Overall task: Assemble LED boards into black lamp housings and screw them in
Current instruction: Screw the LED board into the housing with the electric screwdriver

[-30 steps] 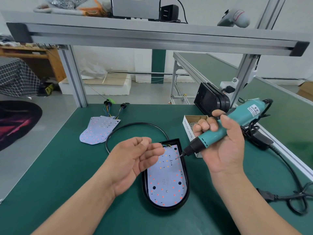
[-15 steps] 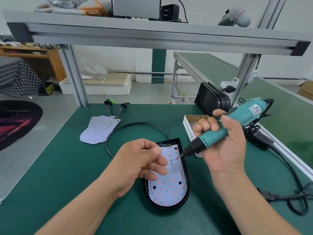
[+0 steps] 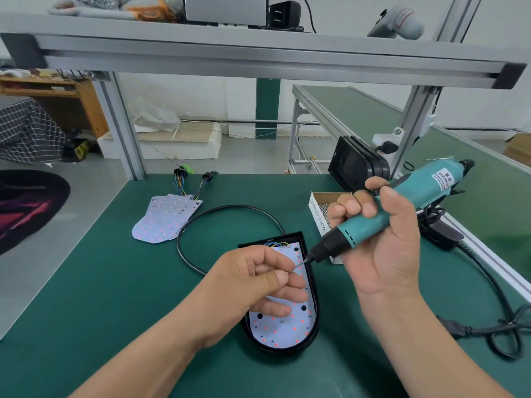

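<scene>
Over the white LED board [image 3: 283, 328], your left grip [image 3: 250, 285] pinches a tiny screw [image 3: 289, 271] onto the teal screwdriver [image 3: 423, 188] your right grip [image 3: 385, 254] holds.

Two bare forearms, left hand [image 3: 253, 284], right hand [image 3: 385, 242], short fingernails

Glossy black plastic housing [image 3: 315, 326], matt green mat [image 3: 115, 297], seemingly cardboard screw box [image 3: 317, 214].

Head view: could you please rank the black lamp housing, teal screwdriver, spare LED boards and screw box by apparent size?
1-2. black lamp housing and teal screwdriver: unsure; the screwdriver is longer but slimmer and held nearer the camera.
3. spare LED boards.
4. screw box, partly hidden behind the right hand.
</scene>
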Tool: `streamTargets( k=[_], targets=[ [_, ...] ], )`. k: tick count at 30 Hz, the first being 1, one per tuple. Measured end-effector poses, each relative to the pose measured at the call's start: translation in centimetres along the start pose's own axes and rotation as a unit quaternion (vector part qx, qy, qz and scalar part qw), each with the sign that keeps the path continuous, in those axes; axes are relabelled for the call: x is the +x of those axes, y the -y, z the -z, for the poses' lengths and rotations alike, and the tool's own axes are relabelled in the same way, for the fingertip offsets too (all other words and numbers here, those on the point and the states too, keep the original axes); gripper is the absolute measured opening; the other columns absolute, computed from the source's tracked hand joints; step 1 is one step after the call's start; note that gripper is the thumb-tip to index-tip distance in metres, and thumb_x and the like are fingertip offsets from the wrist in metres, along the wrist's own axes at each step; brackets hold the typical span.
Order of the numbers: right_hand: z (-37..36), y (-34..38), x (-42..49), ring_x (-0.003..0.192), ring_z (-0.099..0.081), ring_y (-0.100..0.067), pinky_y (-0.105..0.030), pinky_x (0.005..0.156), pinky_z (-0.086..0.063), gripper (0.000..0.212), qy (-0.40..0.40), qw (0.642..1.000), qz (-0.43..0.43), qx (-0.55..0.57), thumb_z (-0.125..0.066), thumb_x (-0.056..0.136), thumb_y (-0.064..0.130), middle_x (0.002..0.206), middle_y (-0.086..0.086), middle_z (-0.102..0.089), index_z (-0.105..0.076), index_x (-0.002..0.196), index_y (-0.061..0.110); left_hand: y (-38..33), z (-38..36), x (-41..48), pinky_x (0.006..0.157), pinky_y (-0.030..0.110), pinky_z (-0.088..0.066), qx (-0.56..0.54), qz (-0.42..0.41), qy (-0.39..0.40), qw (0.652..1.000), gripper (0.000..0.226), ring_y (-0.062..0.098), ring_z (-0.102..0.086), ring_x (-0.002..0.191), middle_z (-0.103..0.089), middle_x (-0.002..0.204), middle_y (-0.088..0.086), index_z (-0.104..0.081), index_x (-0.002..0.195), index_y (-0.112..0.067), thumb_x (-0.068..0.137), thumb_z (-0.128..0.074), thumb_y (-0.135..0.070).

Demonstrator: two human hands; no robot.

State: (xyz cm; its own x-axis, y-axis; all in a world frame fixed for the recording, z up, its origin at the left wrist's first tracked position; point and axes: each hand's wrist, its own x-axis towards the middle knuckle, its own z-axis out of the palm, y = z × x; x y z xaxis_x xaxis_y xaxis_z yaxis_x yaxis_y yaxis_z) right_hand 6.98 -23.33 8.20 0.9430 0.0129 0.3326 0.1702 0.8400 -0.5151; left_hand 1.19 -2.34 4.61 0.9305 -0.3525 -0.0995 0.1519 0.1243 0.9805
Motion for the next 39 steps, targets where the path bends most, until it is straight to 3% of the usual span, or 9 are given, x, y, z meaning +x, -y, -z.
streamTargets(
  k=[19, 25, 30, 32, 39],
  targets=[
    [-0.3, -0.5, -0.4, 0.069, -0.050, -0.015, -0.032, 0.074, -0.051, 0.010, 0.009, 1.000, -0.023, -0.013, -0.053, 0.099, 0.018, 0.067, 0.004, -0.045, -0.062, 0.102, 0.016, 0.6, 0.0, 0.1, 0.081, 0.034, -0.065, 0.058, -0.030, 0.005, 0.998, 0.014, 0.030, -0.079, 0.100, -0.080, 0.106, 0.012, -0.067, 0.114, -0.011, 0.103, -0.063, -0.003],
    [-0.2, -0.5, -0.4, 0.069, -0.049, -0.015, -0.031, 0.073, -0.050, 0.009, 0.016, 0.999, -0.027, -0.024, -0.052, 0.099, 0.017, 0.068, 0.004, -0.045, -0.060, 0.103, 0.017, 0.7, -0.1, 0.2, 0.079, 0.031, -0.064, 0.071, -0.039, -0.010, 0.997, 0.018, 0.029, -0.080, 0.098, -0.081, 0.103, 0.010, -0.068, 0.111, -0.012, 0.094, -0.066, -0.014],
    [-0.3, -0.8, -0.4, 0.069, -0.050, -0.017, -0.032, 0.074, -0.051, 0.010, 0.034, 0.997, -0.040, -0.050, -0.063, 0.094, 0.020, 0.069, 0.003, -0.046, -0.061, 0.104, 0.018, 1.1, 0.1, 0.3, 0.088, 0.040, -0.065, 0.108, -0.055, -0.034, 0.992, 0.013, 0.027, -0.080, 0.095, -0.081, 0.102, 0.008, -0.070, 0.107, -0.016, 0.099, -0.068, -0.006],
    [-0.4, -1.0, -0.5, 0.069, -0.051, -0.017, -0.032, 0.074, -0.052, 0.012, 0.034, 0.997, -0.036, -0.063, -0.065, 0.093, 0.022, 0.069, 0.003, -0.046, -0.061, 0.103, 0.018, 0.9, 0.1, 0.2, 0.086, 0.037, -0.065, 0.103, -0.055, -0.038, 0.992, 0.013, 0.027, -0.081, 0.095, -0.081, 0.102, 0.008, -0.071, 0.106, -0.017, 0.097, -0.069, -0.008],
    [-0.4, -0.7, -0.5, 0.071, -0.052, -0.016, -0.032, 0.079, -0.052, 0.008, 0.001, 0.999, -0.006, -0.045, -0.056, 0.101, 0.022, 0.069, 0.004, -0.047, -0.062, 0.100, 0.018, 0.6, 0.0, 0.3, 0.082, 0.037, -0.066, 0.070, -0.039, -0.056, 0.995, 0.011, 0.029, -0.081, 0.094, -0.082, 0.100, 0.011, -0.073, 0.106, -0.009, 0.101, -0.067, 0.000]
  ],
)
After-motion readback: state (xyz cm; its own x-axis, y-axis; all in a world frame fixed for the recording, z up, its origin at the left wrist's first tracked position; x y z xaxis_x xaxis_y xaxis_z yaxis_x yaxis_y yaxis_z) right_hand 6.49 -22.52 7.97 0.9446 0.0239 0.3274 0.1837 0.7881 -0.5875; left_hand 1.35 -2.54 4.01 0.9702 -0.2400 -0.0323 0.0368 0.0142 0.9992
